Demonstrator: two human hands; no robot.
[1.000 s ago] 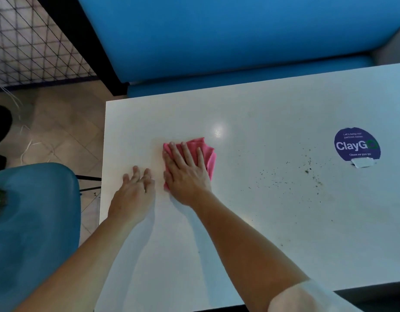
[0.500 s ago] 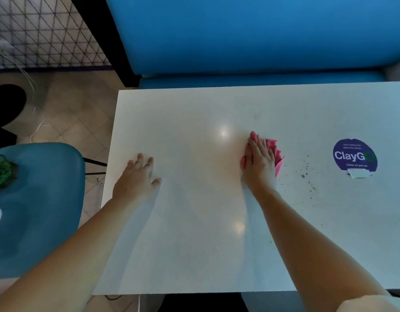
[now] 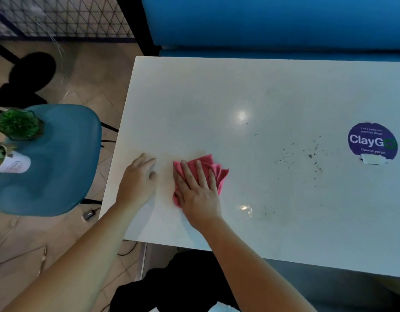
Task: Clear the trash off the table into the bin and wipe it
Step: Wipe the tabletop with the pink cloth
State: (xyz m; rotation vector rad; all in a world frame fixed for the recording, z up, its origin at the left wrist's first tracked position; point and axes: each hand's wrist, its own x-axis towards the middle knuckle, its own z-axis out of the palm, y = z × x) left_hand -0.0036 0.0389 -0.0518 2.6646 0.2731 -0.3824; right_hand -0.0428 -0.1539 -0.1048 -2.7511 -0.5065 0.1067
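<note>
At the far left a rounded blue plastic chair seat [image 3: 55, 167] stands near the left edge of the table; on it sit a bushy green plant in a dark pot [image 3: 17, 123] and, nearer the camera, a white paper cup with green leaves [image 3: 13, 164]; a small black device [image 3: 88, 214] lies on the tiled floor by the seat's near corner. The white rectangular table [image 3: 194, 97] fills the middle and right of the view; the left hand [image 3: 138, 179] rests palm down on it close to the left edge, towards the near-left corner, its fingers loosely stretched and gripping nothing. Just beside it, apart by a narrow strip of bare top, lies the crumpled pink wiping cloth [image 3: 218, 172]; the right hand [image 3: 197, 190] presses flat on it with straight, spread fingers that do not curl round it; the cloth's folds show past the fingertips and at the hand's left side. Further right, well apart from the cloth, a scatter of small dark crumbs [image 3: 310, 156] speckles the top; a round purple sticker reading "ClayGo" [image 3: 372, 140] is stuck further right again, with a torn white patch [image 3: 373, 159] at its lower rim. A blue padded bench seat [image 3: 262, 21] runs along the table's far edge.
</note>
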